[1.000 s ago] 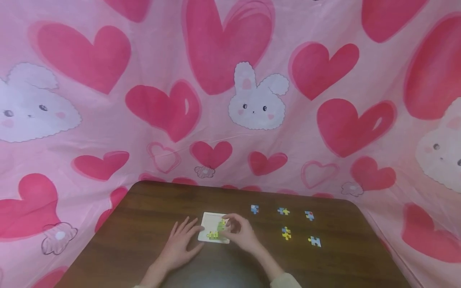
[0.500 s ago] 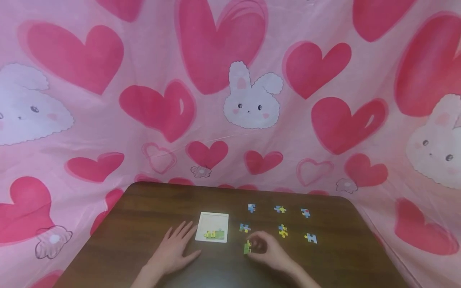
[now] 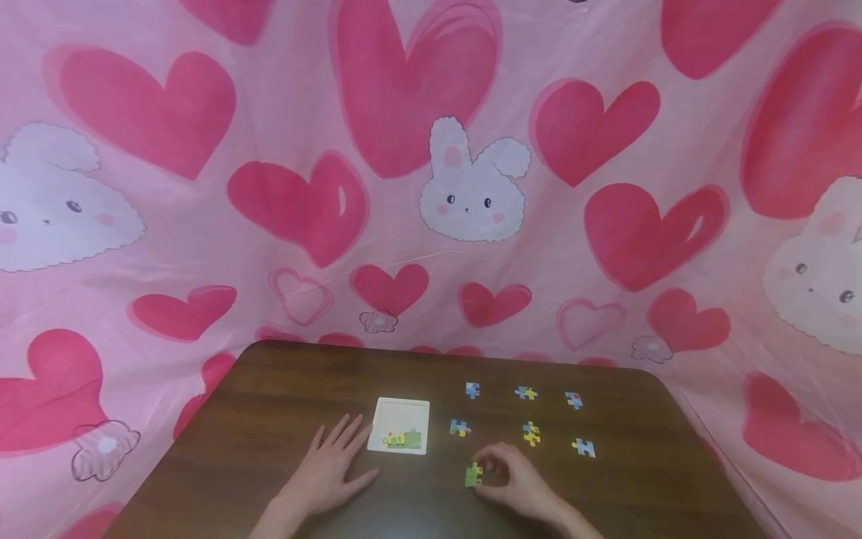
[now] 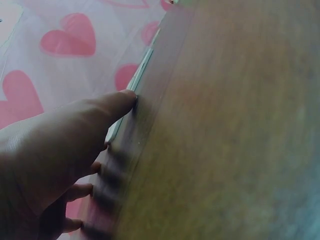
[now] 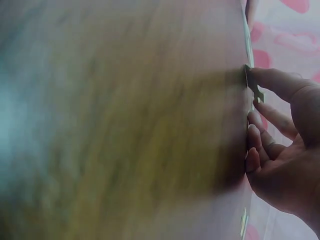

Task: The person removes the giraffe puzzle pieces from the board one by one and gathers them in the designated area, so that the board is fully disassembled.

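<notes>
My right hand (image 3: 515,479) pinches a green and yellow jigsaw piece (image 3: 474,475) between thumb and index finger, right of the puzzle tray and low over the table. In the right wrist view this jigsaw piece (image 5: 258,92) is tilted, seen nearly edge-on between the fingertips, with the other fingers curled below. My left hand (image 3: 326,468) rests spread on the table, fingertips right at the left edge of the white square puzzle tray (image 3: 387,413). Joined yellow and green pieces (image 3: 402,439) lie along the tray's bottom. The left wrist view shows the left thumb (image 4: 120,101) stretched out at the tabletop.
Several loose jigsaw pieces lie in two rows right of the tray: a blue one (image 3: 460,427) nearest it, a yellow one (image 3: 531,433), a pale blue one (image 3: 584,448) and others behind. A dark wooden table (image 3: 323,374) ends at a pink heart-print cloth (image 3: 404,337).
My right hand has moved from over the tray to its right, carrying the green and yellow jigsaw piece, then slightly nearer the front. My left hand stays beside the tray.
</notes>
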`<state>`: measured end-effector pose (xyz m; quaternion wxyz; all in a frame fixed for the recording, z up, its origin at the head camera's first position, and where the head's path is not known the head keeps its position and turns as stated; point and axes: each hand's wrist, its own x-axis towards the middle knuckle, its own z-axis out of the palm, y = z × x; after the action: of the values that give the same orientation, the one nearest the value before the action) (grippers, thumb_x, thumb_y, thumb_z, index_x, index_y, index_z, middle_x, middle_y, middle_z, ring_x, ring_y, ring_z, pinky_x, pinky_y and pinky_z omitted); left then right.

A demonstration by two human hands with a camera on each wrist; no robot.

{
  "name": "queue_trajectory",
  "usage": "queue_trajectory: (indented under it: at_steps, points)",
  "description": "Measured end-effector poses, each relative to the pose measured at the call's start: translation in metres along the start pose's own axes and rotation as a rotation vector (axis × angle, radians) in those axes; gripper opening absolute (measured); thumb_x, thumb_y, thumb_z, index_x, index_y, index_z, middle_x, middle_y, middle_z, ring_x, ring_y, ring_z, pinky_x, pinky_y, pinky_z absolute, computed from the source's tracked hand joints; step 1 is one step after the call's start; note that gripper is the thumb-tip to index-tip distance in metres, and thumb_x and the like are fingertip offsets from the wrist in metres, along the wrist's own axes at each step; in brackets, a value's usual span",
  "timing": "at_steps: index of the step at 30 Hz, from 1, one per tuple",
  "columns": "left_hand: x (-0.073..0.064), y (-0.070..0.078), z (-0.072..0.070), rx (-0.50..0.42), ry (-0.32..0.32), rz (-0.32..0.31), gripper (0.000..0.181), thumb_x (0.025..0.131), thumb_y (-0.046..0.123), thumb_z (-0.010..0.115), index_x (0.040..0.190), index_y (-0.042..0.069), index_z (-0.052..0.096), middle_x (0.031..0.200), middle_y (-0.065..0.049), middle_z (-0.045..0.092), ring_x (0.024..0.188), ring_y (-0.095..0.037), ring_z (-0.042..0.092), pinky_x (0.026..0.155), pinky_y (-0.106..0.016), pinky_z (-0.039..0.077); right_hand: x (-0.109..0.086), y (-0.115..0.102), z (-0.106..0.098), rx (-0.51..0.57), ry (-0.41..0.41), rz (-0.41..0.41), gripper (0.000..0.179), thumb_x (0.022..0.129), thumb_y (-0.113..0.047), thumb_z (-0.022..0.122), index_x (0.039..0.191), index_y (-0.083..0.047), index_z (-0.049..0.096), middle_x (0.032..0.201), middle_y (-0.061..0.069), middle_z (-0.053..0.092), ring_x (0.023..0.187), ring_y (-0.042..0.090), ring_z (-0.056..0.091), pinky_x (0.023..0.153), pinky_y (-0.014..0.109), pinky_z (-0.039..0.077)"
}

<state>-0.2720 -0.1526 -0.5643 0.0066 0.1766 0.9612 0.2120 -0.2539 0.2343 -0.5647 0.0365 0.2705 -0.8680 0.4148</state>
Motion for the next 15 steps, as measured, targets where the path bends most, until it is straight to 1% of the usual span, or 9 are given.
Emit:
queue_trajectory:
  at_steps: [2, 5, 8, 9, 12, 15]
  points:
    - [0.000, 0.000, 0.002, -0.002, -0.003, 0.000, 0.088, 0.095, 0.067, 0.074, 0.165, 0.018, 0.052, 0.175, -0.015, 0.045, 0.166, -0.045, 0.034, 0.131, -0.081, 0.020, -0.001, 0.000, -0.001, -0.005, -0.021, 0.016, 0.037, 0.085, -0.017, 0.093, 0.117, -0.011, 0.076, 0.098, -0.002, 0.066, 0.090, 0.004, 0.056, 0.077, 0.022, 0.051]
    - [0.000, 0.001, 0.001, 0.003, -0.001, 0.003, 0.088, 0.095, 0.067, 0.074, 0.165, 0.018, 0.052, 0.176, -0.015, 0.044, 0.166, -0.045, 0.034, 0.131, -0.081, 0.020, -0.001, 0.002, -0.004, -0.022, -0.049, 0.004, 0.038, 0.085, -0.017, 0.093, 0.118, -0.011, 0.075, 0.098, -0.003, 0.064, 0.090, 0.002, 0.055, 0.076, 0.022, 0.051]
    - [0.001, 0.003, -0.001, 0.018, 0.003, 0.005, 0.088, 0.095, 0.067, 0.074, 0.165, 0.017, 0.052, 0.176, -0.015, 0.044, 0.166, -0.045, 0.034, 0.131, -0.080, 0.021, 0.002, 0.006, -0.007, -0.038, -0.040, -0.032, 0.042, 0.084, -0.016, 0.094, 0.120, -0.009, 0.074, 0.097, -0.002, 0.062, 0.087, 0.000, 0.053, 0.072, 0.021, 0.049]
    - [0.001, 0.003, -0.002, 0.021, 0.004, 0.005, 0.089, 0.095, 0.068, 0.074, 0.165, 0.017, 0.052, 0.176, -0.015, 0.044, 0.166, -0.045, 0.035, 0.131, -0.080, 0.021, 0.004, 0.008, -0.007, -0.047, -0.023, -0.066, 0.043, 0.083, -0.016, 0.094, 0.120, -0.008, 0.073, 0.096, -0.001, 0.061, 0.086, 0.000, 0.052, 0.070, 0.020, 0.049]
    - [0.001, 0.004, -0.003, 0.028, 0.002, 0.001, 0.089, 0.095, 0.068, 0.074, 0.165, 0.017, 0.052, 0.176, -0.014, 0.044, 0.166, -0.045, 0.035, 0.131, -0.080, 0.021, 0.011, 0.006, -0.009, -0.026, 0.004, -0.054, 0.045, 0.084, -0.016, 0.093, 0.123, -0.007, 0.073, 0.095, 0.000, 0.060, 0.085, 0.002, 0.053, 0.068, 0.021, 0.048]
    - [-0.001, 0.004, -0.003, 0.030, -0.003, -0.002, 0.090, 0.095, 0.069, 0.073, 0.165, 0.018, 0.051, 0.176, -0.015, 0.044, 0.166, -0.045, 0.034, 0.131, -0.080, 0.021, 0.021, 0.001, -0.009, -0.015, 0.010, -0.028, 0.046, 0.086, -0.018, 0.092, 0.125, -0.007, 0.073, 0.096, 0.001, 0.063, 0.085, 0.005, 0.055, 0.069, 0.023, 0.050]
